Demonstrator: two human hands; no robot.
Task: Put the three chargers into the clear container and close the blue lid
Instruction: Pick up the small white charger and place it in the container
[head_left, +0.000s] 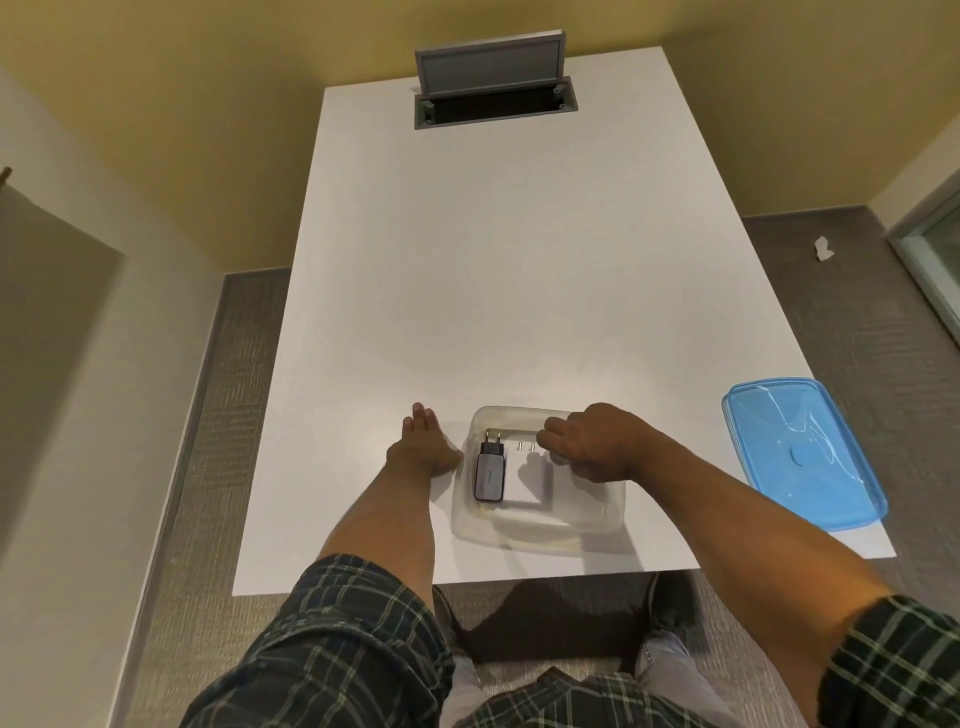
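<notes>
Clear container (540, 525) sits on the white table (493, 291) near the front edge, just in front of the person. Inside it, two chargers lie side by side with prongs pointing away: a dark grey charger (490, 475) at the left wall, a white charger (529, 480) touching its right side. Right hand (597, 447) hangs over the right half of the container, fingers curled together and turned down toward the floor of it; whether the third charger is under or within those fingers cannot be told, the hand hides that spot. No third charger shows anywhere else on the table, so my guess is it is being set down in the free right part, where the room is. Left hand (423, 444) lies flat on the table, fingers spread forward, just beside the container's left wall, holding nothing; likely there to steady the container against sliding. Blue lid (802, 460) lies flat well apart to the right, its far corner close to the table's right edge, so it wants a careful lift rather than a drag. The container itself is close to the front edge. Beyond it the table is bare up to an open cable hatch (493, 98) at the far end.
</notes>
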